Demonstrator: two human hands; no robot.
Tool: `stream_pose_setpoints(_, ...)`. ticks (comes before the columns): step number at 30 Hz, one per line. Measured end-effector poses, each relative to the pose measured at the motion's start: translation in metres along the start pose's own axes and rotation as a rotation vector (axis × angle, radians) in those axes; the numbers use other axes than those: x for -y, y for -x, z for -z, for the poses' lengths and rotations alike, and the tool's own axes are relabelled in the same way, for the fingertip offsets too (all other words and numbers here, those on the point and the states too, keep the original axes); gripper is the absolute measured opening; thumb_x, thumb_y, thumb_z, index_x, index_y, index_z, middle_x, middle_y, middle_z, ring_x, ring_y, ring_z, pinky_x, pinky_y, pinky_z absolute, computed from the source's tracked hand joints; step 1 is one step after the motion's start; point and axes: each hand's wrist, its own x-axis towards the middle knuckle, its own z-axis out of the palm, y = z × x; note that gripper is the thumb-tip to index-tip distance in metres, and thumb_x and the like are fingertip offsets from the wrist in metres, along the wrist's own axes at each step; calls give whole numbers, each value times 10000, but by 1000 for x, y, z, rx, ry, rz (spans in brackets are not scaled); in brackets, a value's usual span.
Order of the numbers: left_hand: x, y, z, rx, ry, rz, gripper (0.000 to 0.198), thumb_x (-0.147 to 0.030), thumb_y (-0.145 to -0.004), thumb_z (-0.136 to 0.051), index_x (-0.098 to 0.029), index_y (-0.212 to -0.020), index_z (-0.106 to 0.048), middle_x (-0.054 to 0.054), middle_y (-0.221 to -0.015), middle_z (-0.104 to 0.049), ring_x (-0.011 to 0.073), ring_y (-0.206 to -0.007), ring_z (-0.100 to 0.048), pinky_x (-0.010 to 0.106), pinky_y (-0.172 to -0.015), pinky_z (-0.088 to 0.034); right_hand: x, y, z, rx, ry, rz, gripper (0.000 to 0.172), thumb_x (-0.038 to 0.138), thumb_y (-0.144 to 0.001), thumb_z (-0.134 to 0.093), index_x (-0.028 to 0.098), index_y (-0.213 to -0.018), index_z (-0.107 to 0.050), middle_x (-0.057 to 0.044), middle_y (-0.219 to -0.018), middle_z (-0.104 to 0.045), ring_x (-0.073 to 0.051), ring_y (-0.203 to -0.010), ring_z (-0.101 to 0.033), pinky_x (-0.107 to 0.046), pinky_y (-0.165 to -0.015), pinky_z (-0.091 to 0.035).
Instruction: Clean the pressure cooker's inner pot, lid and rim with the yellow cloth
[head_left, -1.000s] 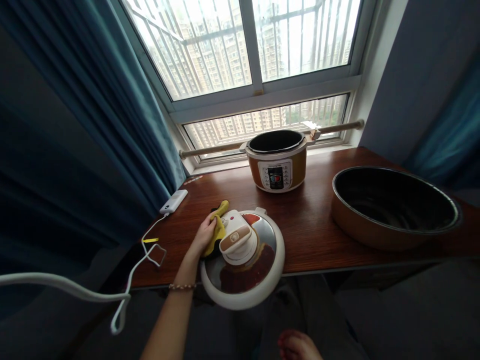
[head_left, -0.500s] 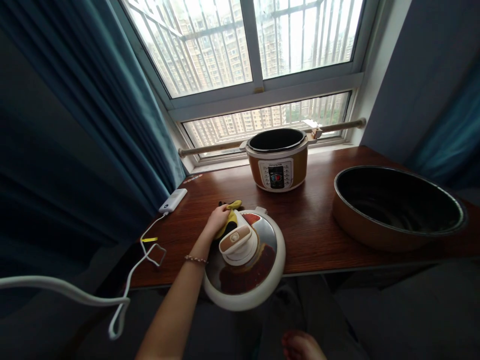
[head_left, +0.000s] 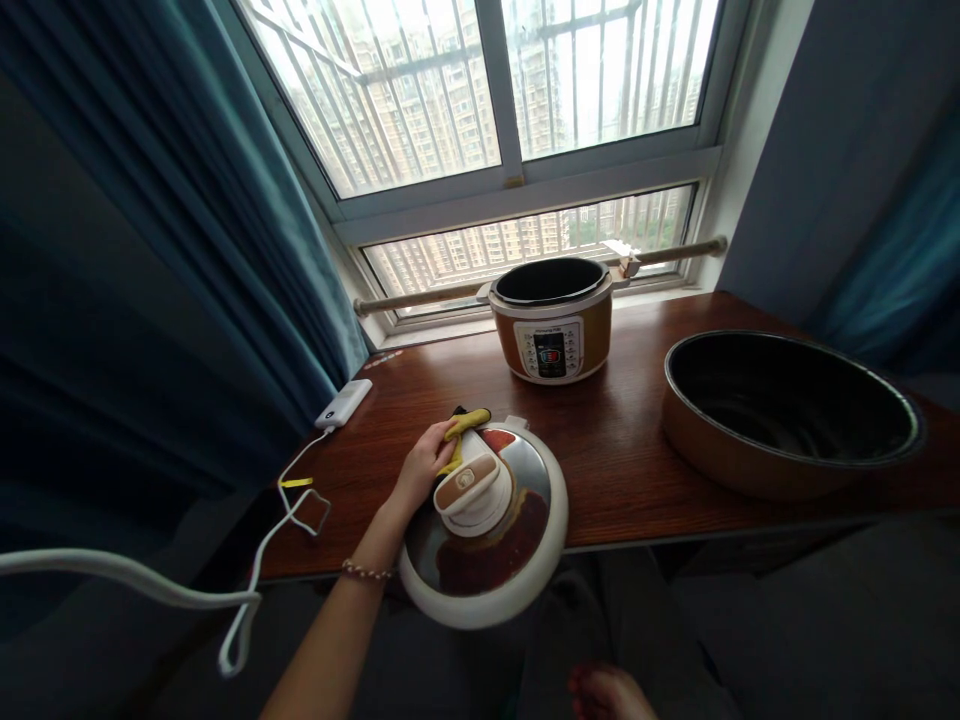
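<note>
Compared with half a second earlier, the yellow cloth (head_left: 465, 432) is drawn slightly toward the frame's centre along the upper-left rim of the pressure-cooker lid (head_left: 484, 525), which suggests that wiping around the lid handle (head_left: 471, 486) is under way. The left hand (head_left: 424, 468) is curled closed on the cloth and pressed against the lid, which overhangs the near edge of the wooden table (head_left: 622, 450). The right hand is not shown.

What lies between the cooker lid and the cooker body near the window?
In the head view, only bare wooden table lies between the lid and the cooker body. The yellow cloth sits at the lid's far-left edge.
</note>
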Motion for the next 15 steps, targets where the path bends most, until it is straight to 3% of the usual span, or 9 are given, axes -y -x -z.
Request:
stream_pose_setpoints(4, 1, 17, 4, -73, -24, 86, 456, -381, -840, -410, -177, -1246, -435, 98, -1250, -523, 217, -1140, -499, 378, -986, -376, -1, 0, 5, 1, -33, -16, 255, 312, -457, -674, 161, -657, -626, -51, -678, -628, -161, -603, -595, -258, -594, -433)
stream_pose_setpoints(8, 1, 24, 6, -101, -50, 128, 422, -387, -840, -398, -160, -1186, -487, 106, -1193, -559, 229, -1098, -525, 389, -957, -396, 2, 4, 2, -1, -23, -26, 232, 290, -454, -654, 159, -643, -620, -48, -668, -624, -151, -588, -587, -248, -577, -422)
stream_pose_setpoints(15, 3, 2, -2, -79, -69, 92, 366, -359, -835, -389, -164, -1090, -563, 90, -1088, -618, 212, -1007, -574, 349, -893, -436, 12, 18, -17, 39, 27, -9, 207, 273, -470, -662, 155, -628, -597, -46, -642, -597, -162, -589, -587, -277, -612, -434)
